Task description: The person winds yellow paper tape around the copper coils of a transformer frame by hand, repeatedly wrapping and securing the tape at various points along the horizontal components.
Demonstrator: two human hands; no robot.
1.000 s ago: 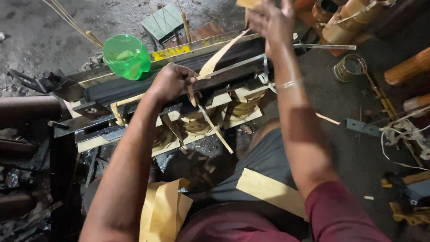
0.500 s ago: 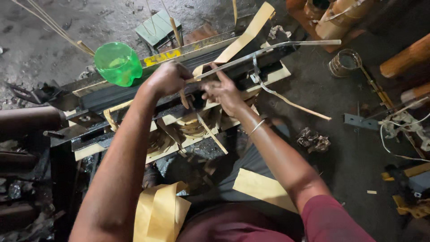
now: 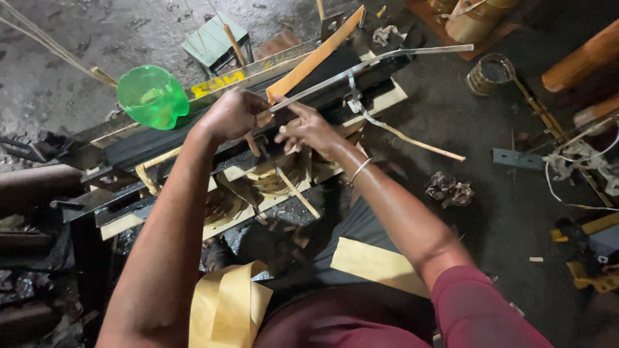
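The right hand [image 3: 308, 129] has come down from high above to meet the left hand [image 3: 232, 115]. Both now pinch the paper strip [image 3: 316, 59] beside the metal bar [image 3: 374, 61].

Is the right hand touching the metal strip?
Touching. The head view shows the right hand's fingertips pressed against the near end of the metal strip.

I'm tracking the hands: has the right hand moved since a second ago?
Yes. The right hand has come down from the far side of the black bench and now sits beside the left hand.
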